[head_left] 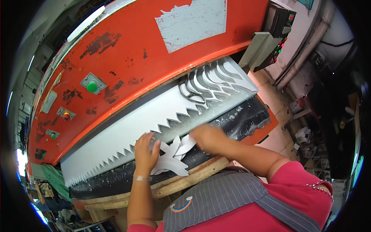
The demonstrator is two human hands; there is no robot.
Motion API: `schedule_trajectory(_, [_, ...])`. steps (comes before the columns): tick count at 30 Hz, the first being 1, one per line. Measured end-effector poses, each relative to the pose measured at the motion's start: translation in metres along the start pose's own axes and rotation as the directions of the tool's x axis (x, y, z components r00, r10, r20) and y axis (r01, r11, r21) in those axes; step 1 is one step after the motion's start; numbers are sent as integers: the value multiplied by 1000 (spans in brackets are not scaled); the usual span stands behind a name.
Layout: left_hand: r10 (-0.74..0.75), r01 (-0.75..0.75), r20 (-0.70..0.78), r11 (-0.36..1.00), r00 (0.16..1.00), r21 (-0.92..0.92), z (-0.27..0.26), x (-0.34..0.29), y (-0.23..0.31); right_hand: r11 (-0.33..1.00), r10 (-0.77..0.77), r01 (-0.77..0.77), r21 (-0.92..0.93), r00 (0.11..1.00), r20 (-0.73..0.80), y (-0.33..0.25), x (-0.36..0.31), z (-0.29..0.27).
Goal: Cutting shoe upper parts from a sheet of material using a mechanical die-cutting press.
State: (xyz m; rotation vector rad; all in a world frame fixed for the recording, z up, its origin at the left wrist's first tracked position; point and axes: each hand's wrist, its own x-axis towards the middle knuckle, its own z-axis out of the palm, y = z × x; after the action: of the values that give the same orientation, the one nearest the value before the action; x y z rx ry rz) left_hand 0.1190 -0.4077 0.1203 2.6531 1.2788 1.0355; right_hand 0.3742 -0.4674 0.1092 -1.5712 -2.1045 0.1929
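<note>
White curved cut-out pieces (170, 164) lie in a loose overlapping pile on the black bed, at the sheet's near edge. My left hand (146, 154) is open at the left side of this pile, fingers pointing away from me and thumb apart. My right hand (210, 139) is at the pile's right, beside a white curved piece (186, 147); its fingers are curled and smeared by motion, so a grip is not clear. Beyond both hands stretches a thick white sheet (127, 129) with a jagged near edge. On its right part sits a dark curved cutting die (189, 94).
A large red press beam (127, 50) spans the far side, with green buttons (92, 86) and a red knob (66, 116). The black bed (247, 116) ends in a pale padded edge (205, 173) near my body. A control box (278, 17) stands far right.
</note>
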Motion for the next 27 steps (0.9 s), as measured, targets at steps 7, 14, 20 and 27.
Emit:
schedule_trajectory(7, [57,-64,105,996,993,63,85,56,59,867,127,-318,-383,885,-448,47,74,17])
schedule_trajectory(14, [52,-78,121,973,991,215,108,24,61,975,139,-59,214,914,-381,100,47,-20])
schedule_trajectory(20, [38,-83,305,988,952,133,92,18,77,392,341,-90,916,938,-54,102,-58,-66])
schedule_trajectory(27, [-36,710,713,-63,701,-701,92,-13,180,499,105,230,836,941,-322,60,-145,2])
